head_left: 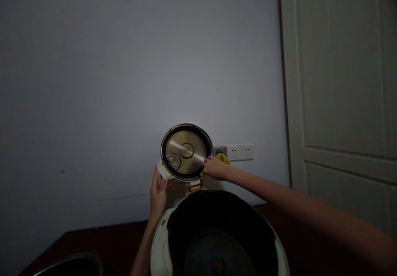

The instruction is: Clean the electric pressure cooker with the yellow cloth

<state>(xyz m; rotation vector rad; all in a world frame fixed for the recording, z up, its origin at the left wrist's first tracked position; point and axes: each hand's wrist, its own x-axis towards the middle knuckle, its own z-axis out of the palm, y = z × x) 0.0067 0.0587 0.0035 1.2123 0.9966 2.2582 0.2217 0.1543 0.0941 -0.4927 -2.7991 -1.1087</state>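
Observation:
A white electric pressure cooker (161, 243) stands in front of me with its dark inside facing up and a small round spot at the centre of its floor. Its round lid (186, 152) is raised on the hinge and shows a shiny metal inner face with a black ring round it. My left hand (159, 191) grips the white tab at the lid's lower left. In my right hand (215, 168) is a yellow cloth (222, 158), pressed against the lid's right edge; the fingers partly hide it.
A wall socket strip (240, 152) sits behind the lid on the right, with a dark plug at its left end. The dark table (118, 238) meets the wall. A dark rimmed pot (74, 263) shows at lower left, and a white panelled door (341, 81) rises at right.

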